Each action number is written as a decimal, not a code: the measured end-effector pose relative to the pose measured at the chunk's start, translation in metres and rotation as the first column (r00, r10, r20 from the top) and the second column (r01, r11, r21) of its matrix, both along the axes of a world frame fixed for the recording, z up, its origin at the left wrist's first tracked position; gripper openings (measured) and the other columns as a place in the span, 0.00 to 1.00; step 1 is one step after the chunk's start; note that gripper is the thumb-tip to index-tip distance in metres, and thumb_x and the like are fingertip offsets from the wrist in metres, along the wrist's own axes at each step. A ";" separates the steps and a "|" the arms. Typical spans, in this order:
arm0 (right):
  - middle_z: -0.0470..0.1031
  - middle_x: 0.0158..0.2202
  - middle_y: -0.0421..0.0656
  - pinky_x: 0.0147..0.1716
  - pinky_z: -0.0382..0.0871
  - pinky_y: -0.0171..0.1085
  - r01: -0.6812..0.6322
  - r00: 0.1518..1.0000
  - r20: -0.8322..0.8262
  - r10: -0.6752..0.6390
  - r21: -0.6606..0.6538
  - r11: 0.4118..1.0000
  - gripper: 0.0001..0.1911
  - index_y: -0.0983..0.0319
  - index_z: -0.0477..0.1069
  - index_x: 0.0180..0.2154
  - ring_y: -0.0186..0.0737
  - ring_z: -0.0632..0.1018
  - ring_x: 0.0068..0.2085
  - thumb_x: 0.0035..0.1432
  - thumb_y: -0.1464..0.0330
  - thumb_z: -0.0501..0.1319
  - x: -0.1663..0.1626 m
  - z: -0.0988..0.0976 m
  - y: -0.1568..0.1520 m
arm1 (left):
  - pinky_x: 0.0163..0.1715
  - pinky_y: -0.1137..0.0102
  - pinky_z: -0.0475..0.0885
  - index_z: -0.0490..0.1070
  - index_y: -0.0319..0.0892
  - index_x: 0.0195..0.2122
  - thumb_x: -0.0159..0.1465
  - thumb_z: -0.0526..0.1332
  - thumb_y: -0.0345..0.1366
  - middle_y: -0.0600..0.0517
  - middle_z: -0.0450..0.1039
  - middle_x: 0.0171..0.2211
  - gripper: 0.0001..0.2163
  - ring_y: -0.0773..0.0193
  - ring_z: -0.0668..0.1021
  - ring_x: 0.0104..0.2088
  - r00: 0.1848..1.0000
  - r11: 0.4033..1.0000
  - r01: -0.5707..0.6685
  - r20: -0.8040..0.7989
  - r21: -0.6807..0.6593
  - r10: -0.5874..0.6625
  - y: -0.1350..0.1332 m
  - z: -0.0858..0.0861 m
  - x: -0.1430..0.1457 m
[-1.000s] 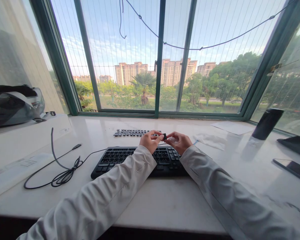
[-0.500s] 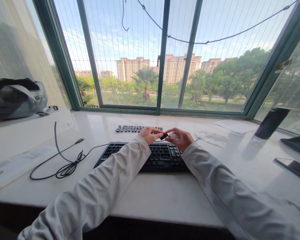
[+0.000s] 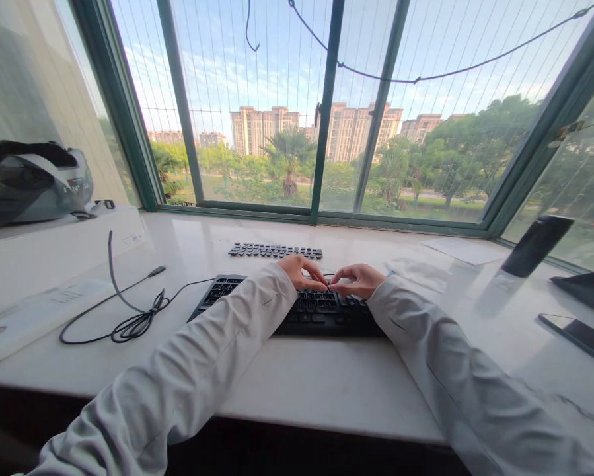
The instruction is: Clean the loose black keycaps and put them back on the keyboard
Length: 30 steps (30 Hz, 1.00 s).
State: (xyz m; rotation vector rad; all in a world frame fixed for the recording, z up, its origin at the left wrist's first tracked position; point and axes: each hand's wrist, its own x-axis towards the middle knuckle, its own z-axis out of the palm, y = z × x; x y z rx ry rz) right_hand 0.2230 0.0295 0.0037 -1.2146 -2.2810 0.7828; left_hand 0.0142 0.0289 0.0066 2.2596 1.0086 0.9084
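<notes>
A black keyboard (image 3: 321, 327) lies on the white counter, with my forearms crossing over its left part and right end. My left hand (image 3: 299, 271) is at the keyboard's upper middle, thumb and fingers drawn together in a pinch. From the other side my right hand (image 3: 359, 281) meets it, also pinched, the fingertips of both almost touching just above the keys. Whatever lies between the fingertips is too small and covered to make out. Behind the keyboard, several loose black keycaps (image 3: 277, 250) stand in neat rows on the counter.
A coiled black cable (image 3: 138, 324) lies left of the keyboard, near a white power strip (image 3: 43, 307). Clear plastic (image 3: 420, 274), a paper sheet (image 3: 465, 250), a dark cylinder (image 3: 538, 246) and a phone (image 3: 581, 338) are to the right. The window frame (image 3: 237, 210) bounds the counter's back.
Both hands have lowered onto the keys. The small black piece, seen at my left fingertips before, is now hidden from sight. My right fingers have closed in beside my left ones.
</notes>
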 end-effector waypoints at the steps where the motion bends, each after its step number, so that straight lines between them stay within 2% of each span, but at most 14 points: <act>1: 0.75 0.20 0.40 0.21 0.59 0.31 -0.009 1.000 0.004 0.009 -0.016 1.000 0.22 0.63 0.76 0.31 0.32 0.71 0.21 0.43 0.51 0.62 0.000 -0.002 0.000 | 0.28 0.76 0.66 0.79 0.46 0.26 0.45 0.69 0.39 0.53 0.76 0.21 0.07 0.65 0.76 0.28 1.000 1.000 0.007 -0.026 -0.002 -0.007 -0.002 -0.001 0.000; 4: 0.72 0.16 0.39 0.18 0.56 0.30 -0.018 1.000 0.017 0.019 -0.033 0.999 0.21 0.62 0.77 0.29 0.31 0.68 0.18 0.42 0.51 0.62 -0.001 -0.007 -0.001 | 0.25 0.77 0.64 0.80 0.46 0.27 0.45 0.68 0.39 0.54 0.76 0.20 0.07 0.68 0.75 0.24 0.993 0.999 0.050 -0.103 -0.002 -0.050 -0.006 -0.003 -0.001; 8: 0.73 0.17 0.39 0.20 0.58 0.30 -0.131 0.986 0.088 0.140 -0.103 0.986 0.21 0.62 0.77 0.31 0.31 0.70 0.19 0.42 0.52 0.63 0.001 -0.006 -0.001 | 0.20 0.77 0.60 0.80 0.46 0.25 0.44 0.68 0.42 0.55 0.72 0.15 0.08 0.71 0.70 0.19 0.991 0.994 0.076 -0.120 0.074 -0.067 -0.007 -0.004 -0.003; 11: 0.73 0.16 0.39 0.21 0.60 0.29 -0.116 0.989 0.089 0.120 -0.044 0.992 0.21 0.61 0.77 0.31 0.31 0.71 0.20 0.42 0.51 0.62 0.002 -0.007 -0.001 | 0.15 0.74 0.52 0.80 0.44 0.26 0.44 0.68 0.45 0.57 0.63 0.08 0.11 0.74 0.60 0.13 0.984 0.992 0.074 -0.169 0.104 -0.056 -0.004 -0.005 -0.004; 14: 0.72 0.16 0.38 0.22 0.60 0.29 -0.094 0.992 0.089 0.094 0.003 0.996 0.21 0.61 0.77 0.30 0.31 0.71 0.20 0.42 0.51 0.62 0.002 -0.010 -0.002 | 0.14 0.73 0.47 0.80 0.45 0.27 0.45 0.67 0.46 0.58 0.56 0.06 0.13 0.75 0.53 0.12 0.969 0.986 0.104 -0.237 0.129 -0.071 0.000 -0.005 -0.004; 18: 0.72 0.15 0.37 0.22 0.61 0.29 -0.104 0.988 0.115 0.101 0.020 0.994 0.19 0.61 0.77 0.30 0.31 0.72 0.20 0.43 0.53 0.62 0.003 -0.011 -0.001 | 0.17 0.74 0.50 0.80 0.47 0.28 0.46 0.66 0.47 0.57 0.63 0.10 0.12 0.75 0.55 0.14 0.954 0.973 0.128 -0.291 0.190 -0.069 0.001 -0.005 -0.003; 23: 0.74 0.18 0.38 0.24 0.63 0.29 -0.148 0.972 0.185 0.148 -0.015 0.989 0.18 0.61 0.76 0.32 0.33 0.74 0.23 0.44 0.55 0.63 0.004 -0.005 0.001 | 0.21 0.75 0.56 0.80 0.48 0.27 0.46 0.65 0.43 0.55 0.73 0.17 0.09 0.73 0.66 0.18 0.954 0.957 0.125 -0.297 0.261 -0.043 -0.004 -0.008 -0.002; 26: 0.75 0.19 0.39 0.25 0.64 0.30 -0.158 0.966 0.205 0.159 -0.022 0.987 0.17 0.62 0.75 0.33 0.34 0.75 0.24 0.44 0.56 0.63 0.003 -0.003 0.001 | 0.23 0.74 0.57 0.80 0.48 0.27 0.46 0.65 0.39 0.54 0.73 0.18 0.07 0.71 0.68 0.19 0.945 0.941 0.118 -0.327 0.316 -0.008 -0.008 -0.004 -0.001; 30: 0.74 0.19 0.39 0.25 0.65 0.30 -0.152 0.972 0.176 0.155 -0.032 0.988 0.16 0.63 0.74 0.31 0.34 0.75 0.24 0.43 0.57 0.63 0.002 -0.006 0.002 | 0.21 0.71 0.54 0.80 0.52 0.28 0.46 0.65 0.37 0.53 0.71 0.15 0.08 0.69 0.65 0.16 0.863 0.925 0.193 -0.505 0.327 -0.001 -0.016 0.007 0.001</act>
